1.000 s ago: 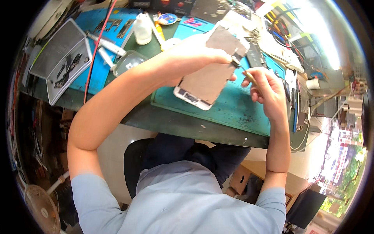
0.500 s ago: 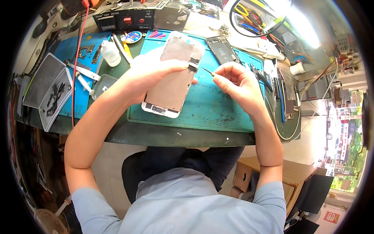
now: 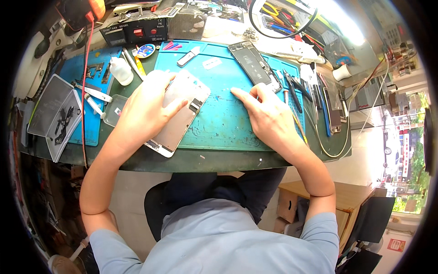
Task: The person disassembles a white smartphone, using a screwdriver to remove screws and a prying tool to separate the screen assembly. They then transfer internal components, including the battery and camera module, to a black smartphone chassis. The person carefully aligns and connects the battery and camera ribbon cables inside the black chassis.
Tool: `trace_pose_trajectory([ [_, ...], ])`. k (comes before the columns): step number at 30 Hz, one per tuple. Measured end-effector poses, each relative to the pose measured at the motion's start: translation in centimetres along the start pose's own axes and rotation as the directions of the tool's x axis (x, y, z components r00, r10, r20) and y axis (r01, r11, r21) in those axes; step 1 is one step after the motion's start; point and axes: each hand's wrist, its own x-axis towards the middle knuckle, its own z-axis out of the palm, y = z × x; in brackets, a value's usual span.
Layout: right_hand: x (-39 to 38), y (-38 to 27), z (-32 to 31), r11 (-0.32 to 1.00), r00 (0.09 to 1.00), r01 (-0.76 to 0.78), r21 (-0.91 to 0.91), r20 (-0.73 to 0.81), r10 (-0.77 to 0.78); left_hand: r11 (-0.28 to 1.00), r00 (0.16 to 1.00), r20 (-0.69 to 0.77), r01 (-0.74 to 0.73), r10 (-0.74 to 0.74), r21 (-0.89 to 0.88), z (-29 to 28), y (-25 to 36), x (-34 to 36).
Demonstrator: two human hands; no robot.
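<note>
My left hand (image 3: 148, 107) is closed around the upper left side of a white-framed phone screen assembly (image 3: 180, 125), tilted with its metal back plate up. A dark flex connector (image 3: 195, 106) shows near its right edge, by my thumb. Over the blue work mat (image 3: 219, 132), my right hand (image 3: 269, 114) is lowered, its fingertips drawn together at the mat surface near some tiny pale specks. Whatever they pinch, if anything, is too small or hidden. Just beyond that hand lies an opened phone housing (image 3: 255, 66) with a black battery.
Pliers (image 3: 294, 93) and several slim tools lie right of the mat. A white bottle (image 3: 121, 71), a syringe (image 3: 94, 101) and a clear box of small parts (image 3: 59, 116) stand left. A red cable (image 3: 85, 105) hangs in front. Behind is a black bench unit (image 3: 134, 33).
The screen assembly has come down, nearer and leftward, with my left hand. My right hand has lowered to the mat; the thin pointed tool it held no longer shows.
</note>
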Motion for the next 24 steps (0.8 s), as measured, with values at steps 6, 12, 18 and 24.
trace_pose_trajectory([
  [6,-0.4,-0.7,0.2,0.997,1.000,0.010,-0.077,-0.012,-0.011,0.983,0.971,-0.216,-0.061,0.098,0.174,-1.2,1.0,-3.9],
  [12,-0.6,-1.3,0.5,0.995,0.999,-0.038,-0.094,-0.025,0.036,0.990,0.996,-0.078,0.037,-0.047,-0.133,2.6,-3.1,-27.8],
  [18,-0.4,-1.4,0.5,0.996,0.999,-0.043,-0.072,-0.035,0.041,-0.440,-0.432,0.319,0.897,-0.843,0.050,16.8,-4.6,-60.1],
  [24,-0.6,-1.3,0.3,0.995,0.997,-0.079,-0.068,-0.022,0.078,-0.456,-0.448,0.414,0.886,-0.793,0.085,18.6,-1.5,-62.1],
])
